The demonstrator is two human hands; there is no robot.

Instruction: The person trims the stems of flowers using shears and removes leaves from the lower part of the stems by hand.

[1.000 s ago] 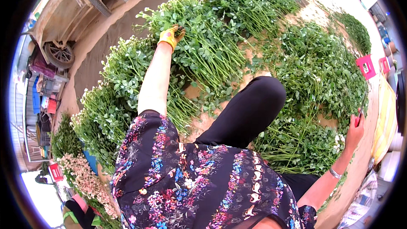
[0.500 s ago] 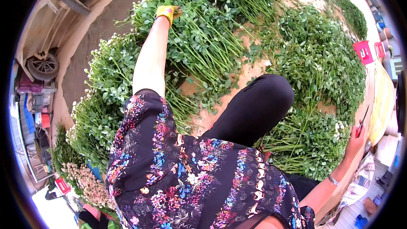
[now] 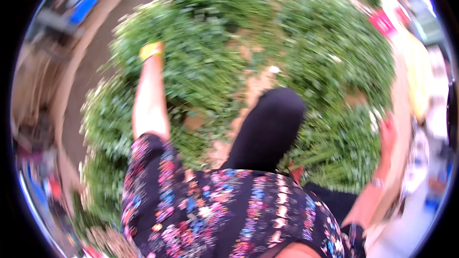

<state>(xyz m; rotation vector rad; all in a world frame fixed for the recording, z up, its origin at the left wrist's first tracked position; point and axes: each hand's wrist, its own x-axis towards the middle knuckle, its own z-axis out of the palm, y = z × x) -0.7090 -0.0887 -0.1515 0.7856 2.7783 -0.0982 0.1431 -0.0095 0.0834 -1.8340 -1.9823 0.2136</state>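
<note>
The picture is heavily blurred. My left hand point(image 3: 152, 50) wears a yellow glove and is stretched out into the bunches of green leafy herbs point(image 3: 205, 62) at the upper left; its grip is too blurred to read. My right hand point(image 3: 387, 131) is out at the right edge, beside another heap of greens point(image 3: 334, 67), with something red at its fingers that I cannot make out. My black-clad knee point(image 3: 267, 129) rises between the two arms, above my dark flowered top point(image 3: 220, 210).
Green bunches lie all around on brown ground point(image 3: 253, 86). A pale kerb point(image 3: 71, 81) curves along the left with road and blurred vehicles beyond. A red tag point(image 3: 382, 21) and yellow goods point(image 3: 418, 76) stand at the right.
My head has swung, so the view is smeared and the scene has shifted. My left arm stays stretched into the greens, now lower in the picture. My right hand stays at the right edge.
</note>
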